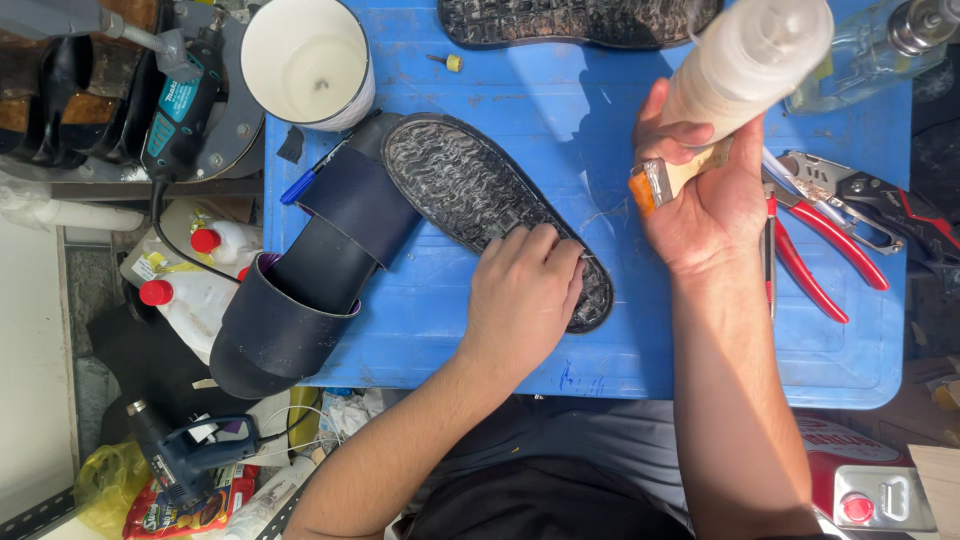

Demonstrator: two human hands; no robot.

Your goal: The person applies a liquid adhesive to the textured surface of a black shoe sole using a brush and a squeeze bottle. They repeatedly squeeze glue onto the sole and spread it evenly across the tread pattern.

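Observation:
A black shoe sole (462, 190) lies tread-up on the blue plastic table (650, 340), shiny with glue. My left hand (524, 290) presses flat on its near end. My right hand (704, 190) is raised above the table, gripping a whitish plastic bottle (745, 60) together with a small brush (660, 182) with a wooden handle and orange-edged ferrule. A dark navy sandal upper (310, 285) lies beside the sole at the left, hanging over the table edge. A second sole (575, 20) lies at the far edge.
A white bucket (308, 62) stands at the table's far left. Red-handled pliers (815, 255) and other cutters lie at the right. A rotary tool (185, 105), red-capped bottles (200, 285) and a blue heat gun (190, 455) sit left of the table. A red can (865, 480) is bottom right.

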